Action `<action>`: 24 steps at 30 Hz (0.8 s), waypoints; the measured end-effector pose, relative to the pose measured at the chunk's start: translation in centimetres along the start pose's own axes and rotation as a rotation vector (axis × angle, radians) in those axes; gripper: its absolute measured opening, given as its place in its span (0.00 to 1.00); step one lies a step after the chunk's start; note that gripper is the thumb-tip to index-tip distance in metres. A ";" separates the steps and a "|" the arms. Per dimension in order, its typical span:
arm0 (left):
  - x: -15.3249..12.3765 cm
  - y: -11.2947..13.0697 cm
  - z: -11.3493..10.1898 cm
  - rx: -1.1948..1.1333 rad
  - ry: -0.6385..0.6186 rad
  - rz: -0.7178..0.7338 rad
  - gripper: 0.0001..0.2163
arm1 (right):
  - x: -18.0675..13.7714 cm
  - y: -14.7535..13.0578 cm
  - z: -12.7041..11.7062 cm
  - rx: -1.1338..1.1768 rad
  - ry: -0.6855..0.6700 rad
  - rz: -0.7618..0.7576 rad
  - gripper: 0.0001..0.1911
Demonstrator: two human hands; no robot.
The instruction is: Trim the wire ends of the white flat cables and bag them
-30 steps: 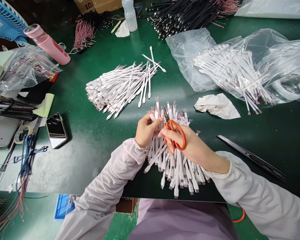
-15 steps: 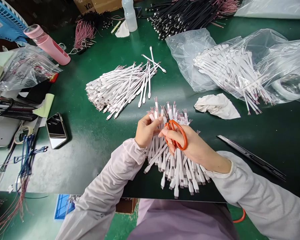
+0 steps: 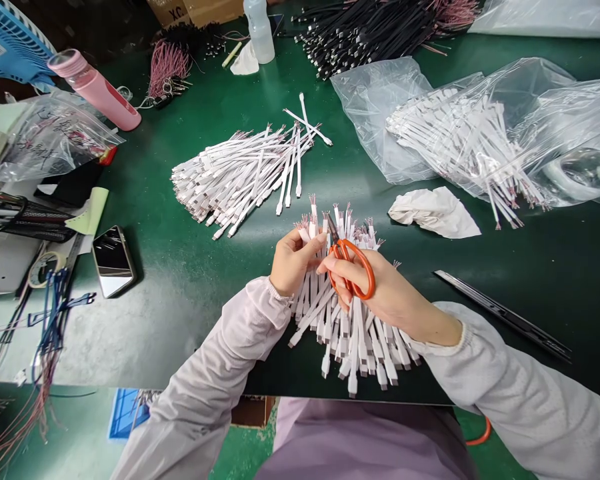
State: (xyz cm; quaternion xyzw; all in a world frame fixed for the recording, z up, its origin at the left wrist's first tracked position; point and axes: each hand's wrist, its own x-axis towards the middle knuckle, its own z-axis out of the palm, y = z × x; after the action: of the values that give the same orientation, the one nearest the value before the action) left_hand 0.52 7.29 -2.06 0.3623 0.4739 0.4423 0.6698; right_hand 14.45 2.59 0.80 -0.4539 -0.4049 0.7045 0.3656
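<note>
My left hand (image 3: pixel 291 260) is closed around the upper part of a fanned bundle of short white flat cables (image 3: pixel 353 333) with pink wire ends, lying near the front edge of the green table (image 3: pixel 190 267). My right hand (image 3: pixel 380 287) grips orange-handled scissors (image 3: pixel 349 265), fingers through the loops. The blades point up into the cables' frayed pink ends, right beside my left thumb.
A larger pile of white cables (image 3: pixel 240 177) lies further back. Clear plastic bags with more cables (image 3: pixel 470 140) sit at right, crumpled white paper (image 3: pixel 433 212) nearby, a metal ruler (image 3: pixel 503 313) at right. A phone (image 3: pixel 113 260), pink bottle (image 3: pixel 95 90) and black cables (image 3: pixel 370 30) surround.
The scissors and my right hand shifted slightly right and the blades edged up into the wire ends; my left hand barely moved.
</note>
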 end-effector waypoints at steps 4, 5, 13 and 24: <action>0.1 -0.1 0.0 0.004 -0.008 0.008 0.18 | 0.0 0.0 -0.1 0.004 -0.005 -0.016 0.17; 0.1 -0.1 0.0 0.007 -0.009 0.010 0.18 | 0.0 0.0 -0.1 0.008 -0.006 -0.016 0.16; 0.1 -0.2 -0.1 0.017 -0.025 0.014 0.17 | 0.0 0.3 0.1 0.052 -0.013 -0.025 0.14; -0.1 0.0 0.1 0.011 -0.003 -0.004 0.17 | -0.2 -0.2 0.2 0.078 0.023 -0.030 0.14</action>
State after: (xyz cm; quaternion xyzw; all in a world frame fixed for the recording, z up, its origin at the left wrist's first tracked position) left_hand 0.61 7.23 -1.99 0.3656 0.4761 0.4376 0.6695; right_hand 14.36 2.45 1.05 -0.4413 -0.3798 0.7090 0.3979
